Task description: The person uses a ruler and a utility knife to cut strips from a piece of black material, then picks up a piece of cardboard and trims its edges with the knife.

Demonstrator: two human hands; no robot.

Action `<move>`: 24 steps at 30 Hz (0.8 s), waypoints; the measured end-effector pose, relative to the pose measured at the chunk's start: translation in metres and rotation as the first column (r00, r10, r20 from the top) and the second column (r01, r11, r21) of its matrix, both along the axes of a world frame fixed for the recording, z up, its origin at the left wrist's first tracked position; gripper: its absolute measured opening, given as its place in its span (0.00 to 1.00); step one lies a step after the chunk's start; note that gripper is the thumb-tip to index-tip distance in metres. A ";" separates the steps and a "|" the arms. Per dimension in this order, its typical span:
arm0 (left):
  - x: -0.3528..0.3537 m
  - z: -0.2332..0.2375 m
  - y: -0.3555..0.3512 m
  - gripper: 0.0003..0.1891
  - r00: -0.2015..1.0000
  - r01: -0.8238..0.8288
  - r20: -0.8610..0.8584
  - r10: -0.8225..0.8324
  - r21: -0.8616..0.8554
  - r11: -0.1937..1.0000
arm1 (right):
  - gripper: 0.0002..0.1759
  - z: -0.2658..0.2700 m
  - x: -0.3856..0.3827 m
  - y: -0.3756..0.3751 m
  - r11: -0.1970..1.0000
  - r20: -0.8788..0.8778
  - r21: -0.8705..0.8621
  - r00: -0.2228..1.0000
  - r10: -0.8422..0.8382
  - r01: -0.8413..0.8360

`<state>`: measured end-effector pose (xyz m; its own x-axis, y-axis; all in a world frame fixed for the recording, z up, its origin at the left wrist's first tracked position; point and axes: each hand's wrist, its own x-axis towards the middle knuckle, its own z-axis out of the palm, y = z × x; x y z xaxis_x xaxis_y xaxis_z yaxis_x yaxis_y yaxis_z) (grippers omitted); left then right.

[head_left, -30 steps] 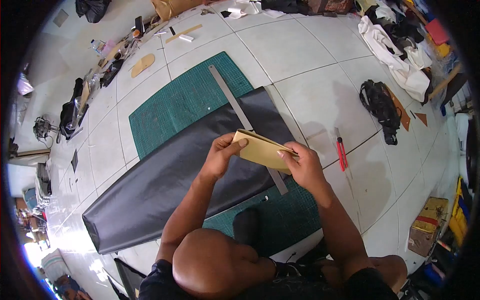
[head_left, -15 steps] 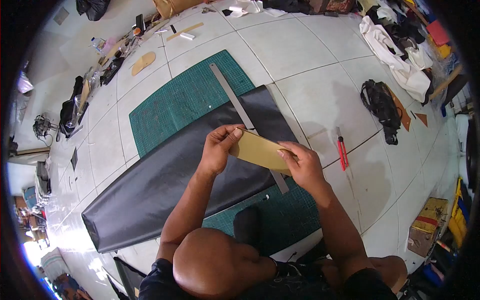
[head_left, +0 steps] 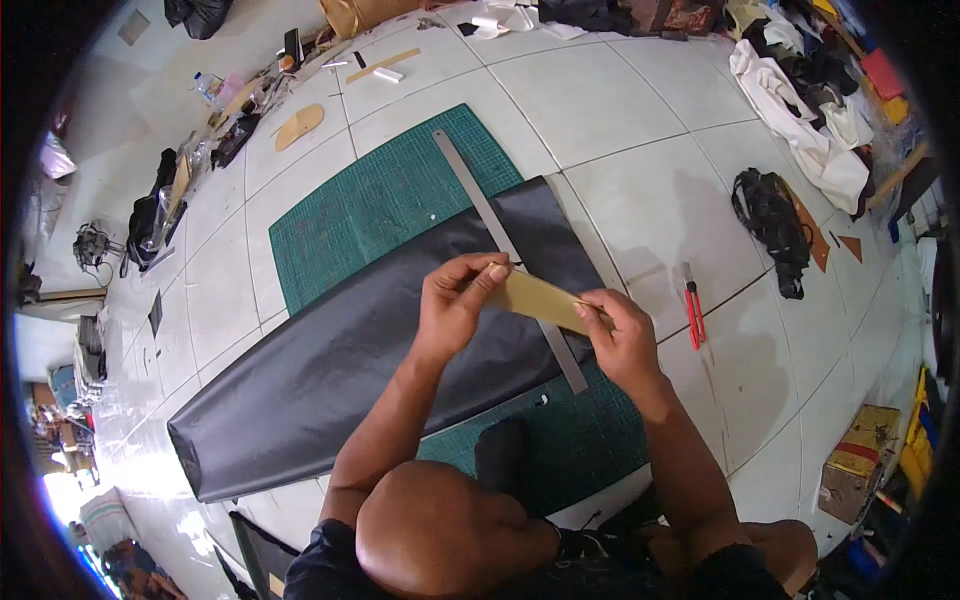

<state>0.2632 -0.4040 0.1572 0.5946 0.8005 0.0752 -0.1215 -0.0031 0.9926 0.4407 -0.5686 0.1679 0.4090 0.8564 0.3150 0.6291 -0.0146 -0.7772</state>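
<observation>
While the narrow tan card [head_left: 540, 299] slants between your fingertips, your left hand [head_left: 456, 302] pinches its upper end, thumb nearly against fingers, and your right hand [head_left: 622, 337] pinches the other; beyond them lie the ruler [head_left: 472, 188] and black sheet [head_left: 320, 375].

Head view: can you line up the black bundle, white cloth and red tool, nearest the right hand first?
1. Red tool: just right of the right hand.
2. Black bundle: farther right and forward.
3. White cloth: beyond the bundle, top right.
</observation>
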 end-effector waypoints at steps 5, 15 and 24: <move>0.021 0.004 -0.029 0.28 0.989 -0.147 -0.071 0.133 -0.258 0.955 | 0.07 0.004 -0.005 0.004 0.974 0.337 0.161 0.919 -0.204 0.157; 0.021 -0.005 -0.033 0.11 0.993 0.115 0.035 -0.110 -0.406 0.906 | 0.15 -0.008 -0.036 -0.004 0.999 0.295 0.036 0.956 -0.008 -0.003; 0.015 -0.004 -0.041 0.12 0.902 0.387 -0.086 -0.423 -0.272 0.881 | 0.20 -0.005 0.012 0.006 0.997 -0.735 -0.003 0.676 -0.056 0.078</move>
<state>0.2782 -0.4450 0.1533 0.8606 0.4696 -0.1972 0.0792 0.2592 0.9626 0.4531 -0.5629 0.1625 0.5744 0.8136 -0.0901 -0.1460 -0.0065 -0.9893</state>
